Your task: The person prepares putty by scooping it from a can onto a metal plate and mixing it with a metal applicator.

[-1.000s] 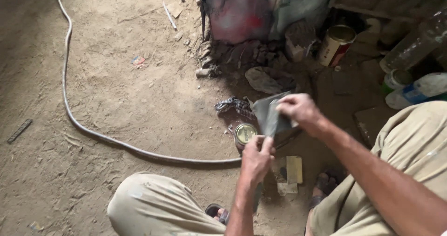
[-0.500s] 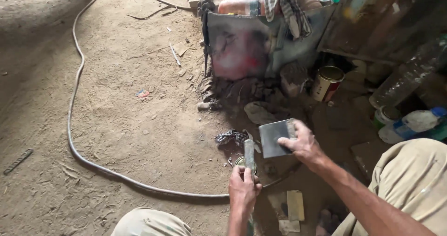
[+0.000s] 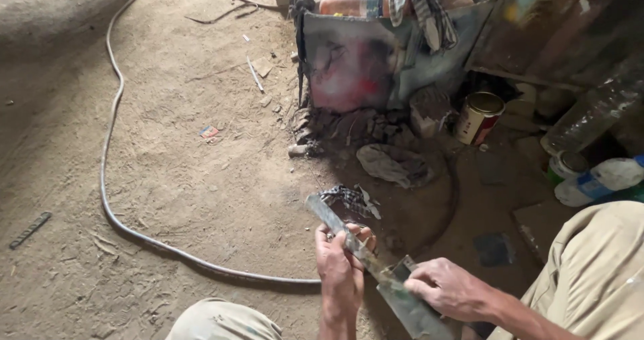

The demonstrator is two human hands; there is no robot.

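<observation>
My left hand (image 3: 341,265) grips a long flat metal strip (image 3: 330,217) that slants up and to the left over the dirt floor. My right hand (image 3: 448,289) holds a grey rectangular metal plate (image 3: 416,311) low at the frame's bottom, pressed against the strip's lower end. Where the two pieces meet is partly hidden by my fingers. Both hands sit between my knees in beige trousers (image 3: 590,273).
A grey hose (image 3: 107,179) curves across the sandy floor at left. A dirty painted metal box (image 3: 362,65) stands at the back with rags on top. A tin can (image 3: 477,117), plastic bottles (image 3: 597,179), a crumpled cloth (image 3: 392,164) and scraps lie to the right.
Both hands dropped toward the bottom of the view. The plate went from raised and facing me to low and edge-on, and the left hand brought the strip against it.
</observation>
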